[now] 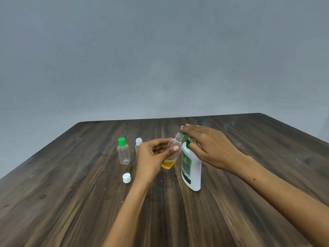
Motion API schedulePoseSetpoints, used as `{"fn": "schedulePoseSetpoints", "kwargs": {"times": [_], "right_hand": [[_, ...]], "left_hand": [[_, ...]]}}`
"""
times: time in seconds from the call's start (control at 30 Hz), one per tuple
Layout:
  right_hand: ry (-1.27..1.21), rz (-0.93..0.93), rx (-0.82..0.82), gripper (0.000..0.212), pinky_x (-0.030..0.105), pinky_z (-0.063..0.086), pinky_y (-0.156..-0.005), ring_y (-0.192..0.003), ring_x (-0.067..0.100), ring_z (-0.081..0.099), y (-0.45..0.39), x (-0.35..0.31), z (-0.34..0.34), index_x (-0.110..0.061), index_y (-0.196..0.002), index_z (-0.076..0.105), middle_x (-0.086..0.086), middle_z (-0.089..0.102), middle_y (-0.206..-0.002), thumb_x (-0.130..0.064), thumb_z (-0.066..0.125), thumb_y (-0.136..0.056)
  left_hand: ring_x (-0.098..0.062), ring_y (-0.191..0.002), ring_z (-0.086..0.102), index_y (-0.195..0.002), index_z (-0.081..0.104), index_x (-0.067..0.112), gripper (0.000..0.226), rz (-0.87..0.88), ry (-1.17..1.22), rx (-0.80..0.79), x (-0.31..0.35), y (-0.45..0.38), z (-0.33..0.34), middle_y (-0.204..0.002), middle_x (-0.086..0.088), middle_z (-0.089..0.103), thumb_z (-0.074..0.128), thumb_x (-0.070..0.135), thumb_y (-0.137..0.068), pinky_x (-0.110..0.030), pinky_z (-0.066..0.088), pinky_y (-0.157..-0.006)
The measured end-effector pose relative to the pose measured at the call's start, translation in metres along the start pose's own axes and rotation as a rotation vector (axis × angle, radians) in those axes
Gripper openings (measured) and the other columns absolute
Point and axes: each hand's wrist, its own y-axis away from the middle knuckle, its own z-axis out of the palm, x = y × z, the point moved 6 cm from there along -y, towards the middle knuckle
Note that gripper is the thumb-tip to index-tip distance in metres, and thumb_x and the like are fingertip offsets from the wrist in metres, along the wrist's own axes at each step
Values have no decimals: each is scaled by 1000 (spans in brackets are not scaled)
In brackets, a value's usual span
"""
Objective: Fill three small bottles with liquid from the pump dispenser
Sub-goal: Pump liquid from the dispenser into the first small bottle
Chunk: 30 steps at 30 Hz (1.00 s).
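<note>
A dark wooden table (71, 202) fills the lower half of the frame, with a grey wall behind it. 2 bare arms reach in from the bottom.

Near the middle of the frame, the left hand (151, 157) holds a small clear bottle (175, 148). The fingers and thumb curl around its round body. This bottle has no cap on and leans a little to the right. Its open neck sits right under the green spout (183, 133) of the pump dispenser (192, 172). There is some yellow liquid (168, 164) at the bottom of the bottle.

The pump dispenser is a white bottle with a green label. It stands on the table just to the right of the held bottle. The right hand (211, 147) lies on top of the pump with its fingers flat and straight, and the thumb bends down by the pump's neck.

To the left of the hands stand 2 more small clear bottles. One has a green cap (124, 151) and looks empty. The other has a white cap (138, 145) and is partly hidden behind the left hand.

A loose white cap (126, 177) lies on the table, lower down in the frame than these bottles.
</note>
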Motion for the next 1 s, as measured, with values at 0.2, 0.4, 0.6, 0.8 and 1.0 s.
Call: {"fn": "schedulePoseSetpoints", "kwargs": {"times": [0.2,0.4,0.6,0.8,1.0], "right_hand": [[-1,-10,-5,68,23,33,-103,-130,11,43,-4,0,-2,-13,-133,52,-1,49,-140,-38,16,-82],[8,-17,2,65,29,41,-99,-128,13,46,0,1,-1,-14,-133,52,-1,50,-139,-38,19,-84],[22,-25,11,62,24,37,-97,-128,13,46,1,0,1,-12,-134,52,1,50,-139,-36,22,-85],[13,-25,15,65,25,38,-99,-132,9,40,1,0,-2,-15,-137,49,-3,46,-142,-44,20,-87],[-2,-13,-2,73,30,41,-100,-132,10,40,5,4,5,-18,-139,45,-4,46,-143,-63,13,-92]], "left_hand": [[-9,-86,73,-98,74,15,28,5,3,-7,1,1,1,-87,4,77,81,8,-72,-15,54,-70],[-12,-89,73,-101,74,12,31,-2,-13,2,-3,-1,1,-90,0,77,82,12,-70,-18,56,-74],[-8,-86,73,-99,74,13,29,-2,-11,-5,-1,-1,1,-88,4,77,81,9,-72,-16,55,-71],[-9,-86,73,-99,74,13,29,-6,1,2,-1,-1,1,-88,2,77,81,9,-71,-15,54,-71],[-10,-85,73,-97,73,13,26,-14,13,-2,-1,0,1,-87,2,77,81,7,-72,-16,55,-70]]}}
